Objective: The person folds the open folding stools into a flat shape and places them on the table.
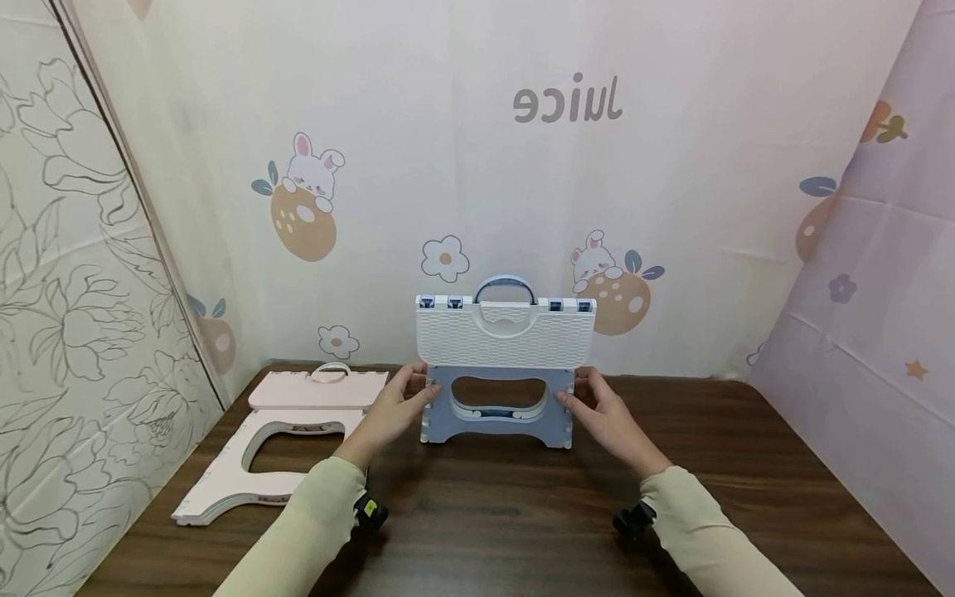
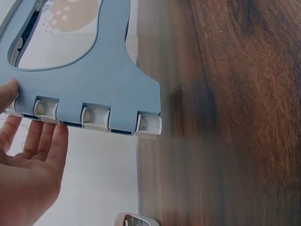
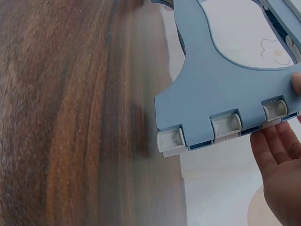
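A folding stool (image 1: 506,332) with a white textured top and blue legs stands folded and upright between the two hands. Its carry handle loop points upward, and an oval opening runs through the blue leg panel (image 2: 94,80). My left hand (image 1: 399,405) grips the left side edge, thumb on the front face and fingers behind. On the opposite edge, my right hand (image 1: 600,410) holds the stool the same way. White hinge tabs (image 3: 225,126) line the edges near the fingers in both wrist views.
A pink folded stool (image 1: 317,390) lies flat on the wooden table (image 1: 492,514) at the left, partly behind the left forearm. Printed curtains (image 1: 448,166) hang behind the table and along both sides.
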Demonstrator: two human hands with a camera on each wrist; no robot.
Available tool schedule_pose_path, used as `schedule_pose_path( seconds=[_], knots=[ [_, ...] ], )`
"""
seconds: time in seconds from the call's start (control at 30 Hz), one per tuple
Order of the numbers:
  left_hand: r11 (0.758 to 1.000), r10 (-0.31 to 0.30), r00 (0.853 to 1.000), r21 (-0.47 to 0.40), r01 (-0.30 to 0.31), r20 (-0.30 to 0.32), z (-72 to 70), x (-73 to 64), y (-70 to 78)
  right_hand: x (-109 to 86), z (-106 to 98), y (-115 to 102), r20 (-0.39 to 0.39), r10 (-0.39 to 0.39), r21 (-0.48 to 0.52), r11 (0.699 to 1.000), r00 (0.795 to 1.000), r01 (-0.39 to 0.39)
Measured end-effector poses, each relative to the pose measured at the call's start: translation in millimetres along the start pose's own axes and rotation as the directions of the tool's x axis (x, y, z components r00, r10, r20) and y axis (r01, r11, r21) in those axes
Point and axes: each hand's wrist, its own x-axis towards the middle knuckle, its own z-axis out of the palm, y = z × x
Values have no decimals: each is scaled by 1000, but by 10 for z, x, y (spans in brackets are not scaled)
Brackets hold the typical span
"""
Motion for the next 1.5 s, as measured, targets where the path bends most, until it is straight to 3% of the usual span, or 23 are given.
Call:
schedule_pose_path(
  seconds=[0.3,0.67,0.87,1.2,1.33,1.5],
  knots=[
    [1000,3,1000,-28,-2,16,-6,-13,-4,-107,-46,-345,15,10,-8,1000,1000,-9],
    [997,-21,1000,-67,22,21,-8,-41,44,-41,-43,-40,-3,17,13,1000,1000,-17],
    [997,-22,999,-76,24,27,4,-38,45,-63,-57,-46,-4,14,10,1000,1000,-14],
    [995,-81,997,-62,82,5,20,-63,104,-82,-69,-97,-6,62,20,998,998,-62],
    [992,-113,994,-64,112,-6,34,-84,127,-122,-77,-259,8,78,21,997,997,-78],
    [989,-136,990,-60,134,-23,61,-111,144,-131,-73,-178,8,85,16,996,996,-85]
  ],
)
